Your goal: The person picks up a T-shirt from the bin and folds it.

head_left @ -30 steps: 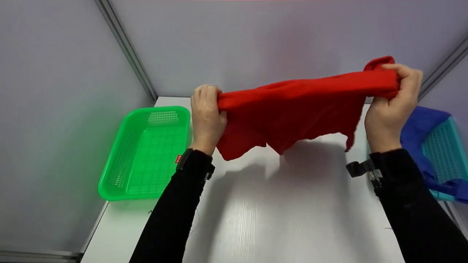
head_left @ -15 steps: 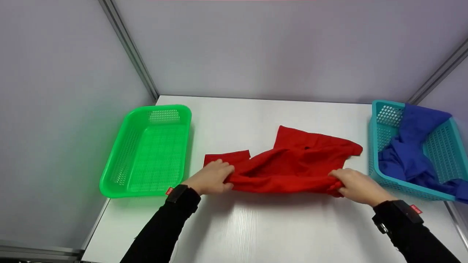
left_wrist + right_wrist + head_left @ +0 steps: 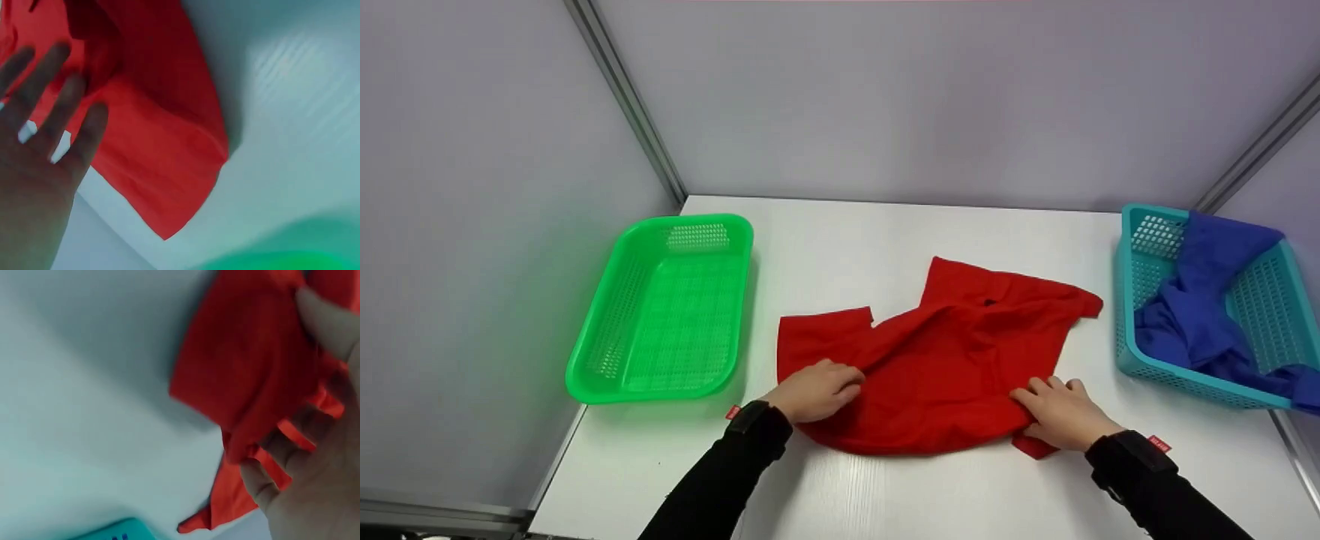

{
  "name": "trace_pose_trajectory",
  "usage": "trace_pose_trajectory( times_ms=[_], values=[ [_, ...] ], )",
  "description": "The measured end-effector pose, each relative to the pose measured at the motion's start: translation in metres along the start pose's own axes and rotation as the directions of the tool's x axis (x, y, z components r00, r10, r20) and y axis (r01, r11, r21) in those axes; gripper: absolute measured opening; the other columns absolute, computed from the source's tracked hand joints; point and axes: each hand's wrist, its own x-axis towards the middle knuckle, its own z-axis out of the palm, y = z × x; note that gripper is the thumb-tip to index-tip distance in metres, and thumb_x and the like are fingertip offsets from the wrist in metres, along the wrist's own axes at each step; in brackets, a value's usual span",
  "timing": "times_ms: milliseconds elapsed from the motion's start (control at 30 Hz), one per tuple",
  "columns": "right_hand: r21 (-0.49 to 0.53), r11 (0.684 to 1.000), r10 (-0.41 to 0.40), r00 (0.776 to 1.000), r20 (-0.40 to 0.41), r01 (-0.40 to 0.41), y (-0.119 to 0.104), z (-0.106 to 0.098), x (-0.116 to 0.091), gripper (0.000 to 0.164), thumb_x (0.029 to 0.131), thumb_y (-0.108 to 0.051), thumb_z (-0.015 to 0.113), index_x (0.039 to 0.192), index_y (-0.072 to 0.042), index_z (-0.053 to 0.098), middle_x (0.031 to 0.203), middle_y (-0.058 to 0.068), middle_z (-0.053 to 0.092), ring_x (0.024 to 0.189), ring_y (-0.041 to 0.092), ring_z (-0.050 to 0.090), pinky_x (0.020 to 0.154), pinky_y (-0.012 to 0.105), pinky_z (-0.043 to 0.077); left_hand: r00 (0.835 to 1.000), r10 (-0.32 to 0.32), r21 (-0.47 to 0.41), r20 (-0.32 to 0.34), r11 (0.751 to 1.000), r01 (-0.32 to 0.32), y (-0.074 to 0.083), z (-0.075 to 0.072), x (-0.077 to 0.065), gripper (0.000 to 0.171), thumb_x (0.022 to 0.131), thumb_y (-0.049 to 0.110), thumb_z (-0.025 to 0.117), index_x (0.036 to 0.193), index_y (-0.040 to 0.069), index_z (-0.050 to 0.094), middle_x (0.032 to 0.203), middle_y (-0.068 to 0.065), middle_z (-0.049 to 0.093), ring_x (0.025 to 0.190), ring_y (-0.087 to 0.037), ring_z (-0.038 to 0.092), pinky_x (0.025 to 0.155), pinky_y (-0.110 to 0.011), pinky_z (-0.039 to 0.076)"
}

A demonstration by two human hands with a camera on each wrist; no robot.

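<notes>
A red shirt (image 3: 945,375) lies spread and wrinkled on the white table, its short sleeves out to the sides. On its near left part rests my left hand (image 3: 817,390); the left wrist view shows that hand (image 3: 50,118) with fingers parted over the cloth and nothing gripped. At the near right corner my right hand (image 3: 1061,412) touches the hem, fingers spread. In the right wrist view the thumb and loosely bent fingers of this hand (image 3: 315,461) lie on either side of a fold of the shirt (image 3: 242,365).
To the left stands a green plastic basket (image 3: 660,397) with nothing in it. A teal basket (image 3: 1155,371) on the right holds a crumpled blue cloth (image 3: 1200,315), part of which hangs over its rim. Grey partition walls (image 3: 885,97) enclose the table (image 3: 847,240).
Both hands have come down from holding the shirt up in the air and laid it on the table. Its near edge has been drawn toward the person and flattened, and the fingers have loosened.
</notes>
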Motion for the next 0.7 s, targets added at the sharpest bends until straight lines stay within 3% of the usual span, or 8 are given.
trace_pose_trajectory(
  times_ms=[67, 133, 200, 300, 400, 500, 600, 700],
  values=[
    [-0.016, 1.000, 0.005, 0.996, -0.090, -0.006, 0.000, 0.008, 0.002, 0.035, 0.091, -0.019, 0.082, 0.120, -0.007, 0.068, 0.106, 0.011, 0.062, 0.103, 0.038, 0.060, 0.086, 0.059, 0.047, 0.999, -0.001, 0.022, -0.039, 1.000, 0.002, -0.005, 0.003, 0.005, 0.038, 0.111, 0.016, 0.052, 0.147, 0.016, 0.063, 0.153, -0.004, 0.063, 0.143, -0.032, 0.055, 0.122, -0.050, 0.045],
    [-0.005, 1.000, 0.014, 0.985, -0.171, -0.015, 0.002, 0.013, 0.006, 0.031, 0.091, -0.012, 0.081, 0.118, -0.005, 0.067, 0.108, 0.014, 0.064, 0.104, 0.041, 0.062, 0.091, 0.063, 0.050, 0.998, -0.034, 0.055, -0.050, 0.998, 0.036, -0.011, 0.006, 0.008, 0.047, 0.110, 0.010, 0.051, 0.156, 0.015, 0.054, 0.165, -0.008, 0.051, 0.154, -0.038, 0.046, 0.126, -0.053, 0.040],
    [0.030, 0.999, 0.031, 0.974, -0.225, -0.025, 0.004, 0.015, 0.009, 0.034, 0.091, -0.006, 0.078, 0.122, -0.001, 0.066, 0.117, 0.021, 0.067, 0.112, 0.046, 0.064, 0.099, 0.070, 0.049, 0.994, -0.101, 0.092, -0.037, 0.990, 0.104, -0.019, 0.009, 0.008, 0.054, 0.109, 0.012, 0.056, 0.162, 0.016, 0.047, 0.171, -0.010, 0.042, 0.158, -0.040, 0.040, 0.127, -0.055, 0.037],
    [0.097, 0.995, 0.052, 0.965, -0.257, -0.027, 0.002, 0.014, 0.016, 0.050, 0.090, -0.001, 0.076, 0.138, 0.004, 0.062, 0.142, 0.031, 0.061, 0.133, 0.056, 0.056, 0.111, 0.080, 0.036, 0.971, -0.236, 0.155, -0.049, 0.958, 0.241, -0.029, 0.014, 0.005, 0.064, 0.107, 0.025, 0.065, 0.166, 0.018, 0.041, 0.175, -0.011, 0.034, 0.160, -0.042, 0.035, 0.127, -0.059, 0.036],
    [0.106, 0.994, 0.028, 0.958, -0.286, 0.003, -0.015, 0.014, 0.023, 0.063, 0.090, -0.002, 0.076, 0.150, -0.001, 0.057, 0.162, 0.030, 0.046, 0.149, 0.061, 0.038, 0.119, 0.083, 0.023, 0.927, -0.367, 0.208, -0.075, 0.904, 0.374, -0.033, 0.017, 0.004, 0.072, 0.105, 0.040, 0.066, 0.168, 0.021, 0.036, 0.177, -0.010, 0.029, 0.160, -0.049, 0.032, 0.121, -0.067, 0.041],
    [0.068, 0.988, -0.113, 0.948, -0.298, 0.140, -0.043, 0.020, 0.029, 0.073, 0.091, -0.011, 0.079, 0.159, -0.015, 0.052, 0.171, 0.020, 0.039, 0.157, 0.060, 0.027, 0.121, 0.083, 0.017, 0.870, -0.484, 0.216, -0.092, 0.843, 0.492, -0.031, 0.016, 0.004, 0.077, 0.104, 0.048, 0.064, 0.169, 0.022, 0.032, 0.178, -0.011, 0.027, 0.155, -0.058, 0.034, 0.108, -0.069, 0.051],
    [0.053, 0.961, -0.253, 0.940, -0.228, 0.271, -0.069, 0.030, 0.031, 0.073, 0.096, -0.021, 0.076, 0.163, -0.026, 0.047, 0.171, 0.014, 0.041, 0.158, 0.056, 0.029, 0.119, 0.084, 0.020, 0.812, -0.579, 0.224, -0.068, 0.784, 0.578, -0.027, 0.012, 0.006, 0.084, 0.103, 0.056, 0.062, 0.171, 0.021, 0.027, 0.179, -0.010, 0.023, 0.151, -0.064, 0.036, 0.097, -0.067, 0.058],
    [0.043, 0.962, -0.259, 0.948, -0.184, 0.271, -0.077, 0.038, 0.030, 0.058, 0.103, -0.022, 0.067, 0.158, -0.027, 0.053, 0.166, 0.012, 0.049, 0.154, 0.052, 0.040, 0.115, 0.086, 0.024, 0.779, -0.626, 0.241, -0.042, 0.750, 0.616, -0.023, 0.007, 0.007, 0.092, 0.100, 0.062, 0.064, 0.172, 0.019, 0.024, 0.179, -0.013, 0.022, 0.143, -0.065, 0.046, 0.091, -0.065, 0.061]
  ],
)
